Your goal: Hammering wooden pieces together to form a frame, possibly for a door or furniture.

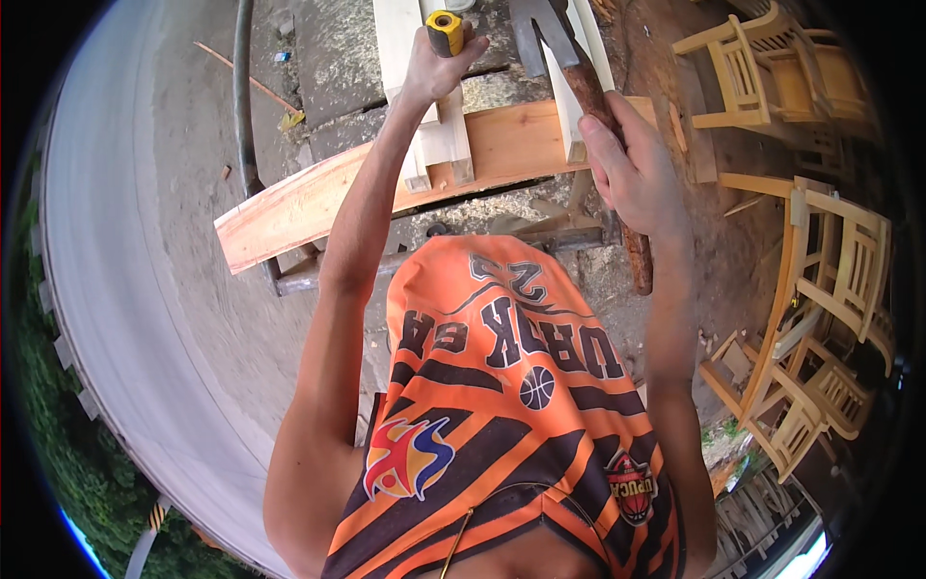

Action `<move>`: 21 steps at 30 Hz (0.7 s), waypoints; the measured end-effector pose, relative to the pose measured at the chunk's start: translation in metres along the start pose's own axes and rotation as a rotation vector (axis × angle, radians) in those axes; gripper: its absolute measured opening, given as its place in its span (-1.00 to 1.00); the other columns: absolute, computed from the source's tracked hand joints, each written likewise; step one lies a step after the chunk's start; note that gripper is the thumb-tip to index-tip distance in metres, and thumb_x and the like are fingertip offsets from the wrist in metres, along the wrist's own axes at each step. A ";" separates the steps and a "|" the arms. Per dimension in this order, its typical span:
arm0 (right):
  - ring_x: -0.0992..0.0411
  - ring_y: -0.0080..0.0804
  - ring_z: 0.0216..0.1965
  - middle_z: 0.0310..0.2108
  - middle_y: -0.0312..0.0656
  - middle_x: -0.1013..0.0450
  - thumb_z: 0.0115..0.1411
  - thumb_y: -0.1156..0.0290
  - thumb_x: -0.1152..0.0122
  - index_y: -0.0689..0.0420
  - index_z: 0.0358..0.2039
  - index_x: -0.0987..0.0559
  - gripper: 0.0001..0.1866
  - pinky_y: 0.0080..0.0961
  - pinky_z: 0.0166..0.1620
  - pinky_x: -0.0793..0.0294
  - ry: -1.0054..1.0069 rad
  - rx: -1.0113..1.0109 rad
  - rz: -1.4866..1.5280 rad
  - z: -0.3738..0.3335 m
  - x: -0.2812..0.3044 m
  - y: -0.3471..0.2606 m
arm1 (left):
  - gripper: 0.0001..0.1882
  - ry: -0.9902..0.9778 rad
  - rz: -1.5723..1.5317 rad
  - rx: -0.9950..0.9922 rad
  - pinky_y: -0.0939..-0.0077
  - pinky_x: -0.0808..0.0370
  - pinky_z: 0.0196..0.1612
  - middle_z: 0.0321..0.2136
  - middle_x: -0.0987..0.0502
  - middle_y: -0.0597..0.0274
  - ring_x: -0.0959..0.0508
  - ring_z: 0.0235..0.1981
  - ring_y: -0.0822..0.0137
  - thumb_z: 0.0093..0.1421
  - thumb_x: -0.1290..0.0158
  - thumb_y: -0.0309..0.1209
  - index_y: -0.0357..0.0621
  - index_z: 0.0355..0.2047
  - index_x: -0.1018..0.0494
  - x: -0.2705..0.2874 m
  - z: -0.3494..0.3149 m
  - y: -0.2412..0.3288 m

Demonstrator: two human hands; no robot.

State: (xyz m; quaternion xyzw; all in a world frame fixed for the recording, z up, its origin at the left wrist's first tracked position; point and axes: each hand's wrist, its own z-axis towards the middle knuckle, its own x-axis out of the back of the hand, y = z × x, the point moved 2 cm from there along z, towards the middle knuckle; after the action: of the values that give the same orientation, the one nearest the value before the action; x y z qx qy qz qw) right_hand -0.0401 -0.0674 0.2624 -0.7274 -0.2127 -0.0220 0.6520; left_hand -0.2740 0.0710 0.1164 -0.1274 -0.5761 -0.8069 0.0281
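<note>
My left hand (434,72) is closed round the yellow-and-black handle of a chisel (445,31), held upright over pale wooden beams (444,145). Only the handle's butt end shows; its blade is hidden. In my right hand (632,169) is a claw hammer (583,85), gripped by its worn brown wooden handle. The hammer's metal head points away from me, raised over another pale beam (571,140) and to the right of the chisel. These beams lie across a long reddish board (309,198).
Metal pipe legs (289,285) show under the board. A curved pipe (244,96) rises at the left. Unpainted wooden chairs (743,72) and more chair frames (839,261) stand along the right. Shavings litter the ground, and a paved road (116,251) runs at the left.
</note>
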 end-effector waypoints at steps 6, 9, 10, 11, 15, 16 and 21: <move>-0.31 -0.31 -0.71 -0.70 -0.07 -0.34 0.41 0.16 -0.09 0.24 -0.28 -0.41 -0.65 -0.34 -0.58 -0.28 0.052 0.341 -0.327 0.024 0.003 -0.039 | -0.74 0.051 -0.092 -0.055 0.44 -0.37 -0.48 -0.68 -0.40 0.36 -0.37 -0.59 0.51 0.15 -0.25 -0.38 -0.24 -0.55 -0.44 -0.012 -0.010 -0.004; -0.38 -0.40 -0.65 -0.65 -0.14 -0.36 0.40 0.15 -0.13 0.24 -0.11 -0.40 -0.64 -0.34 -0.56 -0.29 0.121 0.521 -0.433 0.044 -0.014 -0.050 | -0.83 0.032 0.079 -0.021 0.46 -0.47 -0.37 -0.53 -0.55 0.32 -0.49 -0.49 0.48 0.15 -0.25 -0.38 -0.23 -0.39 -0.53 -0.006 -0.011 -0.016; -0.40 -0.22 -0.67 -0.68 -0.05 -0.38 0.40 0.14 -0.12 0.24 -0.18 -0.41 -0.64 -0.24 -0.56 -0.33 0.118 0.575 -0.496 0.061 -0.028 -0.029 | -0.83 0.042 0.099 -0.025 0.46 -0.47 -0.37 -0.53 -0.55 0.32 -0.49 -0.49 0.48 0.15 -0.25 -0.38 -0.23 -0.39 -0.53 0.002 -0.012 -0.018; -0.42 -0.04 -0.69 -0.71 0.03 -0.41 0.39 0.13 -0.12 0.24 -0.25 -0.42 -0.64 -0.14 -0.56 -0.36 0.120 0.613 -0.579 0.068 -0.038 -0.019 | -0.84 0.051 -0.105 -0.089 0.45 -0.48 -0.35 -0.48 -0.58 0.31 -0.52 -0.45 0.47 0.16 -0.25 -0.39 -0.22 -0.33 -0.55 0.006 -0.013 -0.011; -0.46 0.11 -0.64 -0.69 0.07 -0.43 0.38 0.12 -0.13 0.24 -0.24 -0.40 -0.62 -0.05 -0.54 -0.42 -0.037 0.370 -0.809 0.075 -0.006 -0.025 | -0.87 0.090 -0.145 -0.178 0.47 -0.48 -0.33 -0.47 -0.58 0.28 -0.52 -0.42 0.51 0.17 -0.19 -0.43 -0.20 -0.29 -0.58 -0.020 0.016 0.000; -0.46 0.11 -0.64 -0.69 0.07 -0.43 0.38 0.12 -0.13 0.24 -0.24 -0.40 -0.62 -0.05 -0.54 -0.42 -0.034 0.383 -0.812 0.076 -0.001 -0.049 | -0.87 0.128 -0.197 -0.135 0.48 -0.46 -0.37 -0.53 -0.56 0.29 -0.49 -0.46 0.51 0.17 -0.19 -0.41 -0.21 -0.35 -0.57 -0.018 0.018 0.010; -0.51 0.16 -0.54 -0.62 0.13 -0.45 0.38 0.24 -0.13 0.29 -0.17 -0.37 -0.67 0.00 -0.51 -0.43 0.239 0.652 -0.498 0.075 0.008 -0.121 | -0.76 0.012 -0.002 0.067 0.41 -0.38 -0.46 -0.64 -0.44 0.31 -0.38 -0.56 0.48 0.13 -0.19 -0.34 -0.24 -0.51 -0.44 0.016 0.000 0.014</move>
State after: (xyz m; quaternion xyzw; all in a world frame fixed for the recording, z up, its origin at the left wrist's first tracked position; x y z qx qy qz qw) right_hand -0.0919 0.0139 0.3676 -0.4018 -0.3005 -0.1946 0.8428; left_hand -0.2867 0.0683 0.1333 -0.1210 -0.6027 -0.7879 0.0352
